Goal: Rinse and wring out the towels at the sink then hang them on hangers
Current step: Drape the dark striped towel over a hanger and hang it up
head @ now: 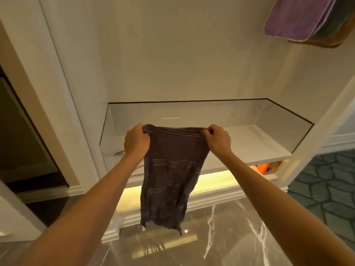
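One dark grey towel [171, 169] hung full length from its top edge, stretched between the left hand [136, 141] and the right hand [217, 139] and falling below them in front of a white alcove [249, 143]. Each hand pinched an upper corner, fingers curled tight over the hem, the pair held level and apart. Grey marble floor [221, 237] lay beneath, patterned green carpet [326, 185] at the right, and a purple towel [294, 18] hung at the upper right.

The one head view looks forward and down from the person's head into a white closet. It stands close, facing the shelf [249, 144], with marble floor [221, 237] below it.
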Available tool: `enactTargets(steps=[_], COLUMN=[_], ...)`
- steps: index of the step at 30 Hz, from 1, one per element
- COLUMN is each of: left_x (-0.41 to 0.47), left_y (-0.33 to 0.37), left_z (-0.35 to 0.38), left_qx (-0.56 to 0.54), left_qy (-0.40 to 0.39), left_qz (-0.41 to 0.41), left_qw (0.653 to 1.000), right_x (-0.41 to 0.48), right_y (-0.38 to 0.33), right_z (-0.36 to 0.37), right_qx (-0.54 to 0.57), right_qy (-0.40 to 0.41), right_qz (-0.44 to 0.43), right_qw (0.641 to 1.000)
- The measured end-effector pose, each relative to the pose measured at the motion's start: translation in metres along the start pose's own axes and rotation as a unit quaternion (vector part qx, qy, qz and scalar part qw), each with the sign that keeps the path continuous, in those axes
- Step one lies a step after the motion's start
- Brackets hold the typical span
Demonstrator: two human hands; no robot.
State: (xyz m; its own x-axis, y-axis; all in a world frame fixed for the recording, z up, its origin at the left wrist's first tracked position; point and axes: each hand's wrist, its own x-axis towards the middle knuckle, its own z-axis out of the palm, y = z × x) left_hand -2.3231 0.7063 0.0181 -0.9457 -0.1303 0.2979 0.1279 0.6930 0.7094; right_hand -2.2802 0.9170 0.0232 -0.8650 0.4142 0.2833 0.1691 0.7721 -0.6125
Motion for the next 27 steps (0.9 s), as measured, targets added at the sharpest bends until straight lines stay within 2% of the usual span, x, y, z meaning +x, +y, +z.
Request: enactTargets(steps=[4,6,7,9,12,14,16,19,20,22,23,24,27], left_x=[0.058,0.091,0.099,0.133,0.181,0.217,0.244,0.287,0.297,0.303,0.300,0.302,0.314], left_y=[0.002,0.000,0.001,0.001,0.002,-0.005,-0.016,-0.047,-0.060,-0.077,-0.080,-0.086,-0.096], left_z=[0.022,0.042,0.047,0.067,0.091,0.107,0.120,0.142,0.150,0.169,0.177,0.189,0.215], left_qx=[-0.052,-0.101,-0.141,-0.196,-0.245,-0.303,-0.311,-0.266,-0.241,-0.198,-0.196,-0.207,-0.159], left_qy=[0.042,0.035,0.022,-0.012,-0.133,-0.228,-0.264,-0.203,-0.238,-0.370,-0.396,-0.381,-0.243], left_qz=[-0.016,-0.032,-0.038,-0.044,-0.055,-0.073,-0.072,-0.113,-0.124,-0.126,-0.121,-0.119,-0.146], left_qw=[0.998,0.994,0.989,0.979,0.959,0.922,0.910,0.935,0.933,0.899,0.889,0.893,0.946], right_x=[0.061,0.095,0.102,0.129,0.170,0.207,0.237,0.280,0.291,0.311,0.316,0.324,0.346], right_y=[-0.001,-0.002,-0.005,-0.014,-0.024,-0.034,-0.040,-0.049,-0.053,-0.057,-0.059,-0.060,-0.055], right_z=[0.028,0.050,0.057,0.078,0.121,0.159,0.186,0.216,0.224,0.243,0.249,0.259,0.285], right_qx=[0.009,0.096,0.183,0.332,0.351,0.368,0.385,0.435,0.465,0.510,0.522,0.529,0.547], right_qy=[0.015,-0.028,-0.069,-0.177,-0.317,-0.369,-0.380,-0.386,-0.386,-0.389,-0.392,-0.394,-0.397], right_qz=[-0.016,0.005,0.026,0.066,0.070,0.085,0.113,0.174,0.202,0.242,0.247,0.256,0.268], right_qw=[1.000,0.995,0.980,0.924,0.878,0.849,0.833,0.795,0.770,0.728,0.716,0.707,0.687])
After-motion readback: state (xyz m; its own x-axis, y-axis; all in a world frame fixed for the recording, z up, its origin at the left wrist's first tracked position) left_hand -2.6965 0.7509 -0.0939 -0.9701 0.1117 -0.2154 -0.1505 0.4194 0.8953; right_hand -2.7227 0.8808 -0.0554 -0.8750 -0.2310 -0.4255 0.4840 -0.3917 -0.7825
